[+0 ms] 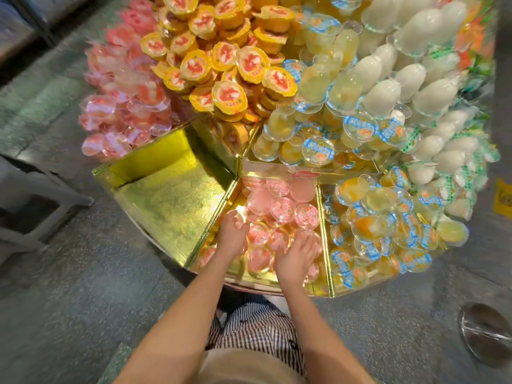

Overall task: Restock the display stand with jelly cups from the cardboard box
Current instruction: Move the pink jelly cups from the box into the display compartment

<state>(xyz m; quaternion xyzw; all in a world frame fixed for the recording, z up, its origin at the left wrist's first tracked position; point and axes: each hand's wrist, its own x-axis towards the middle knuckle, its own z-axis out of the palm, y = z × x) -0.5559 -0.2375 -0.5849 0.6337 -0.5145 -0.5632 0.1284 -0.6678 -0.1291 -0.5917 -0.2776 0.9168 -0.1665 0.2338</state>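
Note:
The tiered display stand has gold-lined compartments; its front rim (257,282) is just ahead of me. The middle bottom compartment holds several pink jelly cups (279,209). Both my hands are inside it. My left hand (234,235) rests at the compartment's left side with its fingers loosely curled beside the cups. My right hand (296,257) lies on top of the cups with its fingers spread. Neither hand visibly grips a cup. The gold compartment (171,195) to the left is bare.
Blue-lidded yellow cups (371,225) fill the compartment on the right. Above are piles of yellow-lidded cups (230,95), pink cups (124,106) and white cups (410,79). A grey stool (33,200) stands at left. A dark round object (484,331) lies on the floor at right.

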